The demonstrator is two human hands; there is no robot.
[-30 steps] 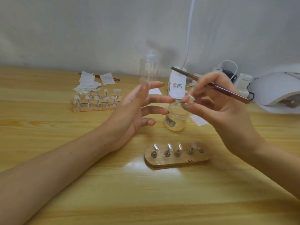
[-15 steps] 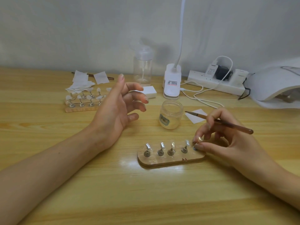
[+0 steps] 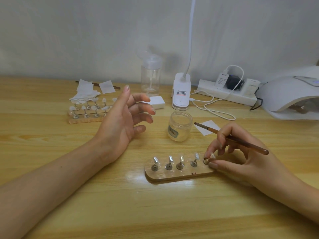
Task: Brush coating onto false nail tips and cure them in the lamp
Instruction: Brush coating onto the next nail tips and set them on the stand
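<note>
The 5th clear false nail tip (image 3: 212, 155), on its small metal stand (image 3: 206, 160), is at the right end of the rounded wooden board (image 3: 177, 176), beside 4 others. The right hand (image 3: 241, 157) pinches that stand, the slim brown brush (image 3: 231, 138) tucked among its fingers. Seat it upright and release by the base, I'd judge, never touching the tip's face. The left hand (image 3: 124, 121) hovers spread, empty, well apart.

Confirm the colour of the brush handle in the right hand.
Dark reddish-brown, glossy. The brush handle shows best in the head view.
</note>
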